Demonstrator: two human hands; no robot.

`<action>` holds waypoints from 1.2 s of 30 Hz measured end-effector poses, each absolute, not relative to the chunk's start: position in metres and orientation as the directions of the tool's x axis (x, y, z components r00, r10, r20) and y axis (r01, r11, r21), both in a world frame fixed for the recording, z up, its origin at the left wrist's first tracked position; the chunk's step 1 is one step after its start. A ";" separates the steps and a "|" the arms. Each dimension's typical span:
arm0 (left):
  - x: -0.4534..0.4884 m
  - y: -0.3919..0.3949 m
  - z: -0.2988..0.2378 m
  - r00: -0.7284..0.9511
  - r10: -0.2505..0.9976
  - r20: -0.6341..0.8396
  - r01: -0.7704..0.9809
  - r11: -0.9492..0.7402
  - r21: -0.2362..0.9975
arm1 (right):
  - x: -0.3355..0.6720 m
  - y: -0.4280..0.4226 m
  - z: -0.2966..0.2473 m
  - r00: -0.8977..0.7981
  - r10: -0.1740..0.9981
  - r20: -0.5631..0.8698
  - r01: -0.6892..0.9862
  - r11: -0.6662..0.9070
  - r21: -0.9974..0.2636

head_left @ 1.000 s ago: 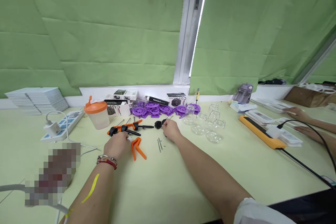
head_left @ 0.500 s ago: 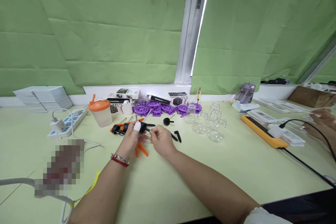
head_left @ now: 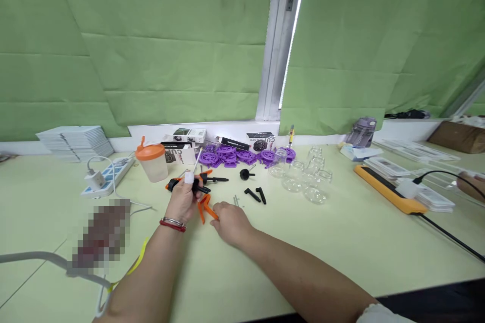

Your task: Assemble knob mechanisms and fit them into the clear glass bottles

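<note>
V-shaped piece [head_left: 211, 210] is full-on orange, pretty much matching the cup lid [head_left: 150, 152]. The part [head_left: 195, 185] in the left hand [head_left: 181, 202] is plain black. Discs [head_left: 226, 154] are straight-up purple, boxes [head_left: 261, 143] are black and white with printed lettering. Surface [head_left: 303, 247] is pale yellow-green, wall covering [head_left: 170, 60] a deeper green. Bracelets [head_left: 173, 225]: red plus silver.

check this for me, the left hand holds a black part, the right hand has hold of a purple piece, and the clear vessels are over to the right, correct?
One thing is off: in the head view, the right hand has hold of an orange piece, not a purple one. The left hand does hold a black part, and the clear vessels are over to the right.
</note>
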State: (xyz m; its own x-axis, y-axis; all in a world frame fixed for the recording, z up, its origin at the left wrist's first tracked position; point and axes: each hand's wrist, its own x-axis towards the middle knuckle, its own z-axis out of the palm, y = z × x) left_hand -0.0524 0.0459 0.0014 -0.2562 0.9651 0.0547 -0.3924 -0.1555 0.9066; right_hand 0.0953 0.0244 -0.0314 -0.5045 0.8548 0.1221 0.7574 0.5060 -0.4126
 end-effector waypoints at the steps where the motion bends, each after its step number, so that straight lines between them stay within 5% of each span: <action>1: -0.053 0.046 0.002 -0.281 0.958 0.056 -0.386 -0.166 0.908 | 0.095 0.024 -0.033 -0.505 0.855 0.114 0.762 0.505 -0.406; 5: -0.057 0.050 -0.003 -0.352 0.933 0.071 -0.300 -0.184 0.936 | 0.097 0.028 -0.038 -0.451 0.878 0.159 0.735 0.466 -0.493; 8: -0.058 0.053 -0.008 -0.333 0.935 0.124 -0.238 -0.211 0.948 | 0.105 0.037 -0.034 -0.373 0.911 0.175 0.621 0.385 -0.683; 14: -0.052 0.049 -0.008 -0.171 0.968 0.182 -0.162 -0.209 0.964 | 0.158 0.063 -0.011 -0.217 0.976 0.003 0.044 0.013 -0.999; 17: -0.045 0.045 -0.007 -0.072 0.978 0.194 -0.054 -0.198 0.979 | 0.196 0.068 -0.009 -0.352 0.931 -0.095 -0.194 -0.172 -0.966; 22: -0.031 0.038 -0.007 0.027 0.985 0.173 0.151 -0.175 0.973 | 0.227 0.069 -0.023 -0.556 0.831 -0.012 -0.386 -0.271 -0.882; 36: -0.015 0.029 -0.003 0.017 0.950 0.311 0.258 -0.305 0.917 | 0.218 0.062 -0.028 -0.680 0.733 -0.006 -0.340 -0.323 -0.884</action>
State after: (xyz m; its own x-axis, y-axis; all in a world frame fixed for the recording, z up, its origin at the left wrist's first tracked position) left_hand -0.0146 0.0294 -0.0030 0.0171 0.9503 0.3109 0.2579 -0.3046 0.9169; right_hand 0.2182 0.0619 -0.0278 -0.6800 0.7332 -0.0063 -0.3396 -0.3226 -0.8835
